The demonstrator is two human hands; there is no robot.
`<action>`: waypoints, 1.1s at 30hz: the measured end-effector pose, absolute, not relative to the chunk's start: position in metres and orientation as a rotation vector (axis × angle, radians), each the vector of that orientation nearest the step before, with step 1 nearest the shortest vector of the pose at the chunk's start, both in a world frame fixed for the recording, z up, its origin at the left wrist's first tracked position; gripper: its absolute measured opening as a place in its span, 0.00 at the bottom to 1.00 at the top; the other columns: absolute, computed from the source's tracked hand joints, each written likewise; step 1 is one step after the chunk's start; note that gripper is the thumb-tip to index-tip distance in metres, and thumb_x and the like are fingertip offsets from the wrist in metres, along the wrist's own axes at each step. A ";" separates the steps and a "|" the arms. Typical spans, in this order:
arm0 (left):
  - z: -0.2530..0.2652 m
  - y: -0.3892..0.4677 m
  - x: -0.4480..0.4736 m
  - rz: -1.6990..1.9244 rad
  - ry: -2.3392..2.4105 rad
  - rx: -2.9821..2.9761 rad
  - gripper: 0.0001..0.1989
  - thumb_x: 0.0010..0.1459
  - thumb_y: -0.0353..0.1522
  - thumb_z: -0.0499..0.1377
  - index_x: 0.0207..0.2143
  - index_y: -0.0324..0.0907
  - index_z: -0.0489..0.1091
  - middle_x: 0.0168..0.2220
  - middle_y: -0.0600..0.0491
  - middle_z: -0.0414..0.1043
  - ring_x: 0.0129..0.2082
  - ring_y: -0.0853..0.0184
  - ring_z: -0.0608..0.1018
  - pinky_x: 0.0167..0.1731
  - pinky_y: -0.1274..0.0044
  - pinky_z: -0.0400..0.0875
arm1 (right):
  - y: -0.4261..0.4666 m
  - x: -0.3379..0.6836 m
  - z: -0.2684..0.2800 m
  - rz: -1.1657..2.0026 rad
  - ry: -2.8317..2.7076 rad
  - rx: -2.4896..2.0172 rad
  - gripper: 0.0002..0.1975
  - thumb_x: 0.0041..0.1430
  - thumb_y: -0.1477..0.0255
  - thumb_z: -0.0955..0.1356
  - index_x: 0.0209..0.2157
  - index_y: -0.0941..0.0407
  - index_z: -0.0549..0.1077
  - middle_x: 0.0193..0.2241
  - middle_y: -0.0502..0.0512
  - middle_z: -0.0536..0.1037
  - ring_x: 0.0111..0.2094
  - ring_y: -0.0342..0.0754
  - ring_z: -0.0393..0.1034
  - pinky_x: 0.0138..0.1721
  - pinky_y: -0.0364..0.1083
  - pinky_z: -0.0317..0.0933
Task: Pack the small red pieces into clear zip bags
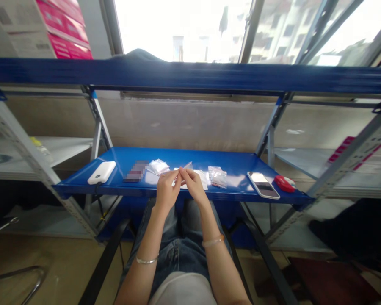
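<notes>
My left hand [167, 187] and my right hand [193, 183] meet above the front of the blue shelf, fingertips pinched together. Between them is a small clear plastic bag [188, 164], its corner sticking up past the fingers; whatever it contains is hidden. Under the hands lies a white sheet [204, 178], partly covered by them. Left of my left hand is a pile of clear-and-white plastic bags [158, 166]. To the right of my right hand sit several filled clear bags [217, 176], their contents too small to name.
A pixelated dark rectangle [136, 171] and a white device with a cable [102, 172] lie on the left of the blue shelf [238, 159]. At right are a phone [263, 185] and a red object [284, 184]. A blue beam [190, 77] crosses above; metal uprights flank the shelf.
</notes>
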State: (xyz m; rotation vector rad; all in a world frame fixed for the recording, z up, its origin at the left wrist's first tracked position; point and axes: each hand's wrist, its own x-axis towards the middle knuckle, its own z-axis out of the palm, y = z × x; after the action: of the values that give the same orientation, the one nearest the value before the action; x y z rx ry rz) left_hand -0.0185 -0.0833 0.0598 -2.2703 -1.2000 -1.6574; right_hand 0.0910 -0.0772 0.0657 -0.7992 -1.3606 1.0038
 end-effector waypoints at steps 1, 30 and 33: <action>0.061 -0.086 -0.016 -1.687 -1.212 -2.284 0.12 0.62 0.33 0.50 0.36 0.41 0.72 0.35 0.47 0.77 0.37 0.64 0.78 0.41 0.73 0.69 | -0.077 0.091 0.066 1.033 -1.337 -0.812 0.20 0.54 0.54 0.64 0.24 0.57 0.69 0.20 0.49 0.70 0.24 0.43 0.66 0.24 0.41 0.62; 0.063 -0.081 -0.031 -2.035 -1.616 -2.782 0.09 0.56 0.37 0.54 0.30 0.41 0.68 0.27 0.54 0.73 0.28 0.68 0.76 0.32 0.77 0.70 | -0.080 0.114 0.063 0.943 -1.615 -0.933 0.11 0.56 0.65 0.62 0.25 0.57 0.68 0.18 0.47 0.69 0.21 0.41 0.64 0.23 0.39 0.57; 0.063 -0.084 -0.027 -1.950 -1.676 -2.574 0.08 0.56 0.35 0.54 0.28 0.41 0.67 0.26 0.54 0.73 0.28 0.67 0.76 0.31 0.77 0.69 | -0.079 0.107 0.061 0.922 -1.573 -0.948 0.11 0.54 0.65 0.62 0.24 0.57 0.67 0.17 0.47 0.68 0.21 0.41 0.63 0.23 0.40 0.58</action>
State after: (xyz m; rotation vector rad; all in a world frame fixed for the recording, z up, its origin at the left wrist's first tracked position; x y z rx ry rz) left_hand -0.0268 -0.0837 0.0630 -2.5738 -1.6759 -1.9497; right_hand 0.1074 -0.0785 0.0610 -0.9477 -1.5730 0.9223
